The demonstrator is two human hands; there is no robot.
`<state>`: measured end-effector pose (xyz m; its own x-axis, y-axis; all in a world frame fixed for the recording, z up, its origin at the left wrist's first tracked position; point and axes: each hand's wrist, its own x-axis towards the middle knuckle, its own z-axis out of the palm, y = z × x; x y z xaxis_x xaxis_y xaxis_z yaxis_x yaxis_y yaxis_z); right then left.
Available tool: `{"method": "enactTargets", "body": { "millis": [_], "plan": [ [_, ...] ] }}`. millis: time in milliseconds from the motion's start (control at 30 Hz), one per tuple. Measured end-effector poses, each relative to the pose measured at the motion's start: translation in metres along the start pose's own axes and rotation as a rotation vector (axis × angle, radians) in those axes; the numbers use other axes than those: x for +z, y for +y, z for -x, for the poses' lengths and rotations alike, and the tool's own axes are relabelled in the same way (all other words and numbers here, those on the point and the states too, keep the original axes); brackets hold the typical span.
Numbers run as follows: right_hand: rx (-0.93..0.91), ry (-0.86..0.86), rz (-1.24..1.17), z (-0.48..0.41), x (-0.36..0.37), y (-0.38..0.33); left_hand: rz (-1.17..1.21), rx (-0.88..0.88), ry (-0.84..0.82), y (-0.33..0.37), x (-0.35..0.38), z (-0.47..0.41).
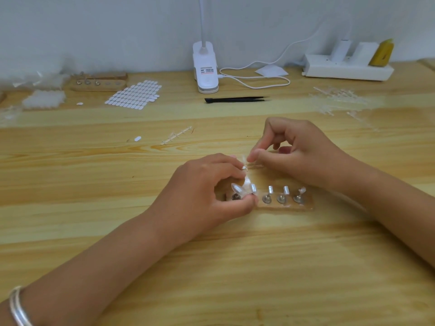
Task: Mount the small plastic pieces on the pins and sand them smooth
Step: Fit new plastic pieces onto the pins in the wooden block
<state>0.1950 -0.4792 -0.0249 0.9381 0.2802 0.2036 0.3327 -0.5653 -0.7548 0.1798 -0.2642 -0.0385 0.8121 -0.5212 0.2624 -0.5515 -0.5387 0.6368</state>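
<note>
On the table (94,184), left hand (207,191) pinches a clear piece (237,189) over the left end of the pin block (286,206); just behind it, right hand (299,156) pinches a thin clear strip (254,167)

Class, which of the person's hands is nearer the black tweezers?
Right. The right hand is just below and right of the tweezers; the left hand is farther off, nearer the person, at the pin block.

At the table (235,267), the left hand (207,184) and right hand (299,154) each pinch one end of a thin clear plastic strip (250,166), just behind a wooden block (284,206) of metal pins (281,198).
</note>
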Motion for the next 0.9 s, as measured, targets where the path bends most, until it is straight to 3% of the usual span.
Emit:
{"method": "enactTargets", "body": {
  "millis": [133, 333, 533, 900],
  "plan": [
    [-0.001, 0.021, -0.072, 0.003, -0.011, -0.012, 0.022, -0.004, -0.001, -0.001, 0.000, 0.001],
    [-0.104, -0.086, -0.042, 0.031, -0.026, -0.023, 0.015, 0.008, 0.010, -0.001, 0.002, 0.002],
    [-0.117, -0.010, -0.008, 0.053, -0.017, -0.023, 0.016, 0.013, 0.003, -0.002, 0.002, 0.003],
    [-0.018, 0.026, 0.030, 0.055, -0.009, -0.035, 0.018, 0.017, 0.008, -0.003, 0.002, 0.002]
  ]
}}
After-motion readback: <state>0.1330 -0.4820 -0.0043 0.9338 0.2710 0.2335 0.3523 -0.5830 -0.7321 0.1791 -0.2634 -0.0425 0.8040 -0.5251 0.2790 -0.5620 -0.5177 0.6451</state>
